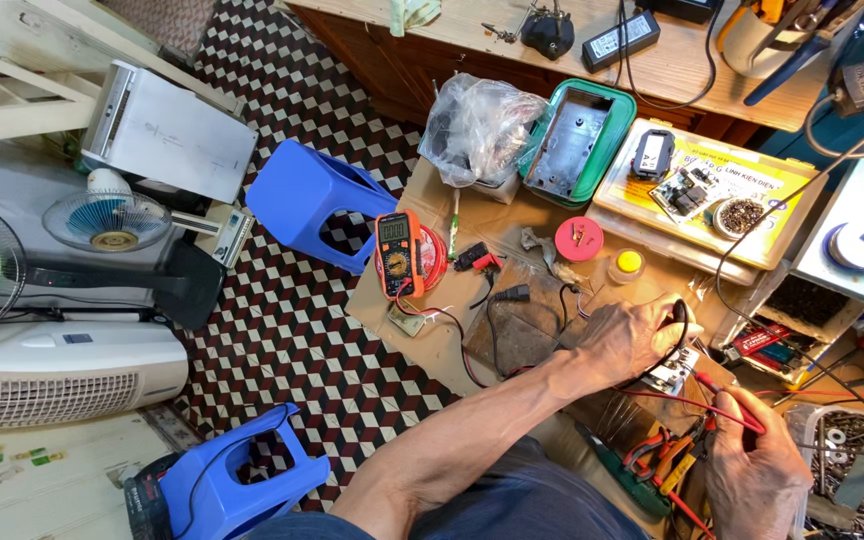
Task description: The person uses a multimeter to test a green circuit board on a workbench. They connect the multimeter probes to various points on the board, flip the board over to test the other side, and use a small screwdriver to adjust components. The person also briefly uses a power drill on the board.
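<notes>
Near right: my right hand, grip clamped on red probe. Beyond: my left hand, grip closed on black probe over small circuit board. Risk, my judgement: probe tip slipping, bridging contacts. Left: orange multimeter on cardboard surface. Far right: flat clear parts box, yellow label.

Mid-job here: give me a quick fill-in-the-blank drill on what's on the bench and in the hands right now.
1. The right hand holds a probe whose colour is ____.
2. The orange multimeter lies on a sheet of ____.
3. The left hand rests beside a small circuit board, holding a probe lead coloured ____.
4. The two plastic stools on the floor are coloured ____.

Missing words: red; cardboard; black; blue
</notes>
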